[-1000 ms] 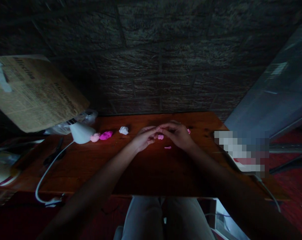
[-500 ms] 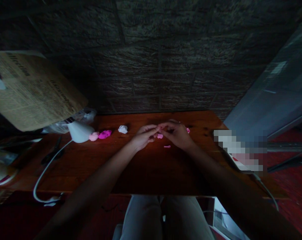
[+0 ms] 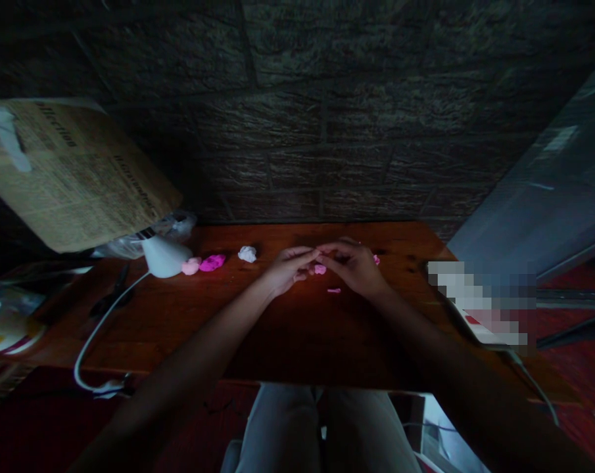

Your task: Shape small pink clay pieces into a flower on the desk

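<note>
Above the wooden table (image 3: 287, 335), my left hand (image 3: 293, 268) and my right hand (image 3: 350, 264) meet fingertip to fingertip. Both are closed in a pinch; whatever lies between the fingers is too small and dark to make out. Just below the fingertips is a pink clay-like lump (image 3: 320, 269). A thin pink strip (image 3: 333, 290) lies nearer to me, under my right hand. Another pink bit (image 3: 376, 259) shows past the right hand, partly hidden by it. Left of my hands sit a white crumpled lump (image 3: 247, 253), a magenta lump (image 3: 212, 263) and a pale pink lump (image 3: 191, 265).
A lamp with a newsprint shade (image 3: 95, 177) and white base (image 3: 163, 256) stands at the left, its white cable (image 3: 83, 348) running over the table edge. Dark scissors (image 3: 112, 299) lie near it. A blurred-out device (image 3: 479, 309) is at the right. Behind rises a stone-patterned wall (image 3: 287, 118).
The whole view has shifted slightly, so things appear a little further right. My hands keep nearly the same pinched pose, and the lumps stay where they were on the table.
</note>
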### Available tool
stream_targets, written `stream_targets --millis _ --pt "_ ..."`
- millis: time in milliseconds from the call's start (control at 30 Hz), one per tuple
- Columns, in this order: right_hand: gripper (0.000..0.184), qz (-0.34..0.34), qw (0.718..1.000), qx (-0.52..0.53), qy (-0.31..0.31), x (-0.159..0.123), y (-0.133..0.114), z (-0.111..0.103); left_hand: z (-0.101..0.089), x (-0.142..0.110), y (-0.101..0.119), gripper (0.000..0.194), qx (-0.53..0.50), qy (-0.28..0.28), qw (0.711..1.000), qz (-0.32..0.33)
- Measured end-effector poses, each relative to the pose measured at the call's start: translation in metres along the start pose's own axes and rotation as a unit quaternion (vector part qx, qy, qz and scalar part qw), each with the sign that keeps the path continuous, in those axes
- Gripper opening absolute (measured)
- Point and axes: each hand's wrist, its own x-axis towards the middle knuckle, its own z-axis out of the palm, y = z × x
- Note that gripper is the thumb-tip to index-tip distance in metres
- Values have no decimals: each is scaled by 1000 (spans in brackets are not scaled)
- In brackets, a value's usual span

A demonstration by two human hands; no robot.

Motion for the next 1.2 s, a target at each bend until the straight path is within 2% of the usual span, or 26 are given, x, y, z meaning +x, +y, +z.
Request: stream_targets --millis 200,367,500,700,967,1200 --pt "15 -19 1000 -15 8 1 -2 -2 1 1 -2 33 -20 18 1000 -10" --pt "17 -7 1000 -23 18 2 1 -2 2 1 -3 34 -37 10 999 -12" --pt "21 5 1000 -13 12 2 4 1 4 0 -2 34 -39 3 999 -9" --pt "14 18 1000 -14 -11 2 8 2 2 3 -5 36 -31 7 999 -2" --pt "16 5 997 -69 -18 3 -1 -3 2 3 -6 32 16 39 999 28" --pt "19 -4 999 -45 -13 2 -8 -6 3 3 -6 36 53 34 995 71"
